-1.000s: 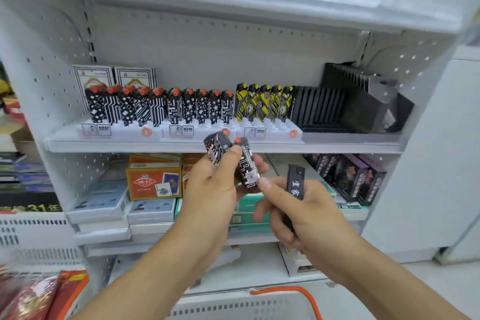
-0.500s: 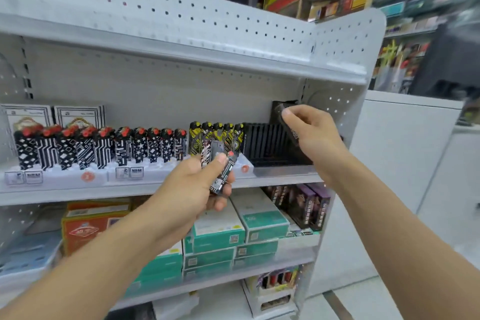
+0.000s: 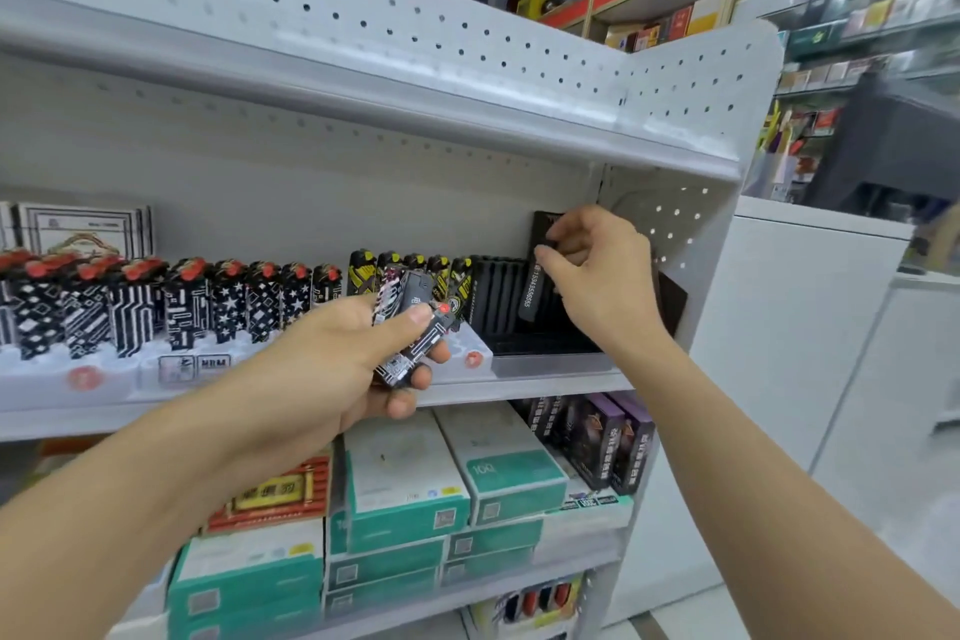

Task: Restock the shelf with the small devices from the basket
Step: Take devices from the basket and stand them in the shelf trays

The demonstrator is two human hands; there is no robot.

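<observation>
My left hand (image 3: 332, 369) grips several small patterned devices (image 3: 410, 327), black and white with a red button, in front of the middle shelf (image 3: 519, 387). My right hand (image 3: 592, 276) pinches a slim black device (image 3: 535, 291) with white digits on its side and holds it upright over the black slotted display tray (image 3: 540, 348) at the shelf's right end. A row of black-and-white red-topped devices (image 3: 156, 307) and yellow-black ones (image 3: 405, 270) stands in white holders along the shelf. The basket is out of view.
White patterned boxes (image 3: 78, 231) stand behind the row at the left. Below lie teal-and-white boxes (image 3: 410, 489), a red-orange box (image 3: 280, 494) and dark purple boxes (image 3: 608, 437). A perforated side panel (image 3: 670, 218) closes the shelf's right end, beside a white counter (image 3: 800, 327).
My right hand carried the black device from near my left hand up to the black tray at the shelf's right end and has lowered it toward the slots. The view swung right.
</observation>
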